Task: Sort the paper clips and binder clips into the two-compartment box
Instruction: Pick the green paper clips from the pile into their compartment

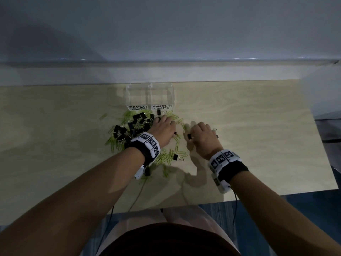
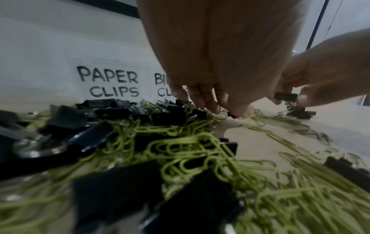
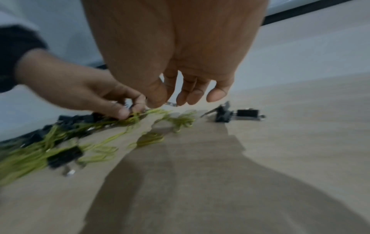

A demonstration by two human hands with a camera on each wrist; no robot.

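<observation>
Pale wood table [image 1: 239, 117] against a grey wall carries the mixed pile. Right hand [image 1: 203, 138] pinches one binder clip [image 2: 285, 96] between thumb and fingertips; the box [image 1: 149, 96] lies ahead and left of those fingers, BINDER CLIPS side nearer. Left hand [image 1: 163, 129] curls its fingertips onto paper clips [image 2: 190, 152] directly below, apparently pinching.

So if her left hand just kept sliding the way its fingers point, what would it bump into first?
Probably the black binder clip lying just beyond the left hand, then the clear box at its BINDER CLIPS label. Depth is hard to judge.
</observation>
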